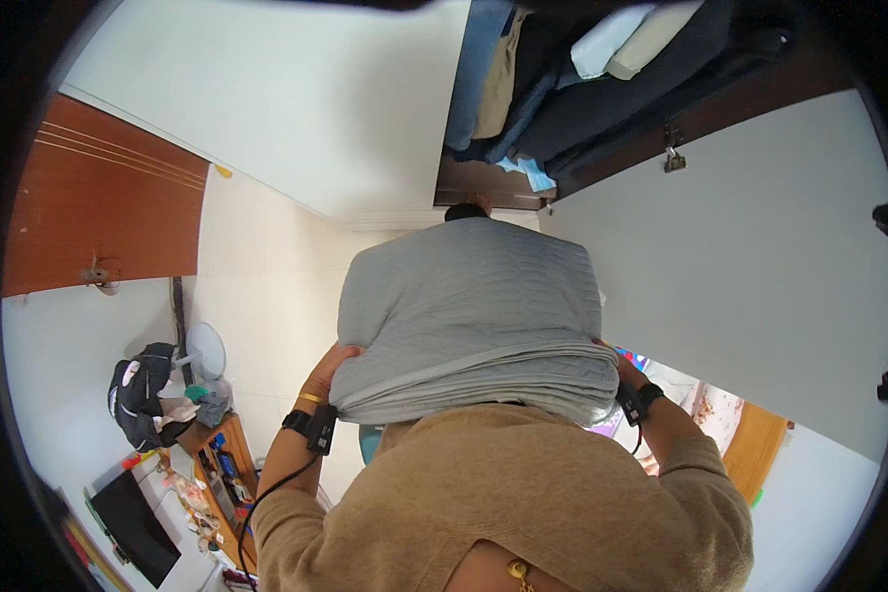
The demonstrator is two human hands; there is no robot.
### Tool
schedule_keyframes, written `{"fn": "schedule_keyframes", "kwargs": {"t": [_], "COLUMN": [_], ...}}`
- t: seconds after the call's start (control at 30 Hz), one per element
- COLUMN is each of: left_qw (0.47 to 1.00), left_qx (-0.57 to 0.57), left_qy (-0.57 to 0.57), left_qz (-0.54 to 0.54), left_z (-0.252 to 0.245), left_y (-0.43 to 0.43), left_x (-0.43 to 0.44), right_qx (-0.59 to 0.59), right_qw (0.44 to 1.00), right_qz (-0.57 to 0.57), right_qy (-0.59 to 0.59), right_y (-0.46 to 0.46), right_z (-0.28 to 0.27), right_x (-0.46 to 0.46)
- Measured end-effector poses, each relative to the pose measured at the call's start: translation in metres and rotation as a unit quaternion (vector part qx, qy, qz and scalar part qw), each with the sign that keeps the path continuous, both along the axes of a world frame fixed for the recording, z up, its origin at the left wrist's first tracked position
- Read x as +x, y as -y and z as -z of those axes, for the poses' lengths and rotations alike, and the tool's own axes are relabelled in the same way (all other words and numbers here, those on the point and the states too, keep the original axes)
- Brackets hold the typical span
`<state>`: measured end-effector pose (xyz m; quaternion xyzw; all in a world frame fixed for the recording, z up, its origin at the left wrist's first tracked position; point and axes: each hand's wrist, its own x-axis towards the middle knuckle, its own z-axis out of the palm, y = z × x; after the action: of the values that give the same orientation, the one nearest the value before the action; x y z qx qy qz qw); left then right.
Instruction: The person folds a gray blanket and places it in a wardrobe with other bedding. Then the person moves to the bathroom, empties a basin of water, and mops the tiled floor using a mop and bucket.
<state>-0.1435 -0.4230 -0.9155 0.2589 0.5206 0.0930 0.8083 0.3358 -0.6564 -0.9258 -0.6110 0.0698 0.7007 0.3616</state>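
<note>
A thick folded grey quilt [473,296] spans the space in front of my body, its stacked layered edges towards my chest. My left hand [344,362] grips its left side, thumb on top and the other fingers hidden. At the opposite side my right hand [625,366] holds the quilt's edge, mostly covered by the cloth. Beyond the quilt stands an opened wardrobe with hanging dark clothes [607,111], blue jeans [481,74] and a light blue face mask [529,174] at its bottom.
A white wardrobe door [718,251] stands open at the right, and a white panel [281,96] is at the upper left. To the left are a brown wooden door [111,200], a white fan [206,351], a black bag [142,399] and a cluttered wooden shelf [226,481]. A bed [710,414] shows at right.
</note>
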Motion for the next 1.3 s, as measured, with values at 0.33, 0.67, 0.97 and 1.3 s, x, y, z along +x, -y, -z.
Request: {"fn": "schedule_keyframes", "kwargs": {"t": [0.33, 0.67, 0.97, 1.3], "left_qw": [0.922, 0.693, 0.639, 0.429], "left_qx": [0.386, 0.704, 0.761, 0.900], "left_qy": [0.021, 0.082, 0.069, -0.077], "left_qz": [0.007, -0.132, -0.089, 0.005], "left_z": [-0.191, -0.377, -0.498, -0.646], "left_y": [-0.055, -0.126, -0.120, -0.095], "left_x": [-0.014, -0.019, -0.004, 0.053], "right_qx": [0.392, 0.568, 0.653, 0.716], "right_qw": [0.884, 0.720, 0.663, 0.624], "right_qz": [0.028, 0.102, 0.176, 0.266], "right_qy": [0.253, 0.386, 0.321, 0.165], "right_y": [-0.060, -0.166, -0.165, -0.175], "right_z": [-0.165, -0.335, -0.332, -0.346], "right_x": [0.005, 0.040, 0.001, -0.004]}}
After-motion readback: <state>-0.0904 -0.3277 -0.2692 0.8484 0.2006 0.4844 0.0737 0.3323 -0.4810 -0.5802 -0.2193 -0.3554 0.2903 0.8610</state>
